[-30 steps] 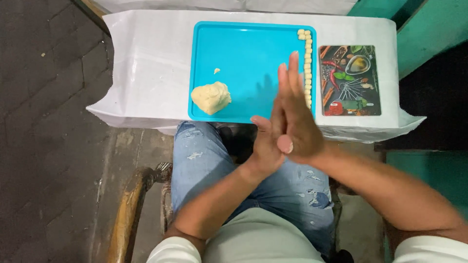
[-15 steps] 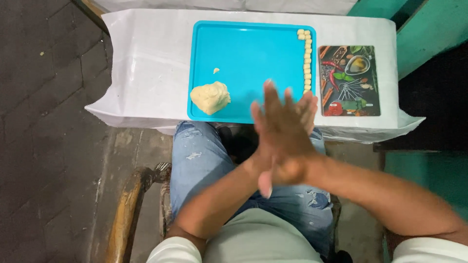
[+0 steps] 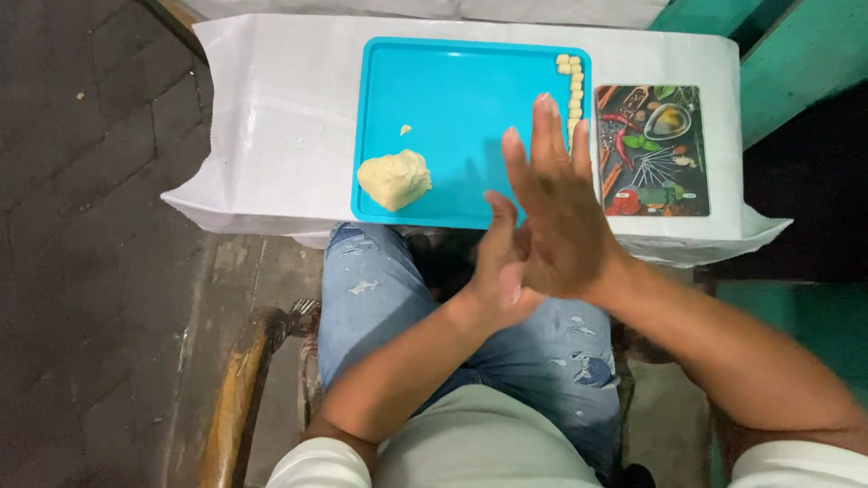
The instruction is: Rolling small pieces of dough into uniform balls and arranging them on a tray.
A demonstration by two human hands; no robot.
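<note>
Both hands pressed palm to palm above the lap, just short of the table's near edge: right hand (image 3: 561,226) on top with fingers spread and pointing away, left hand (image 3: 502,271) beneath, mostly covered. Whatever lies between the palms is hidden; cannot tell if anything is held. Right fingertips overlap the view of the turquoise tray (image 3: 452,99).

Tray contents: one lump of pale dough (image 3: 394,179) at the near left corner; a tiny dough crumb (image 3: 406,129) just beyond it; a column of small dough balls (image 3: 573,86) along the right rim, its lower part hidden behind the fingers.

Tray sits on a white-covered table (image 3: 280,108). Printed mat with spice pictures (image 3: 653,149) lies just right of the tray. Person's jeans (image 3: 380,298) below.
</note>
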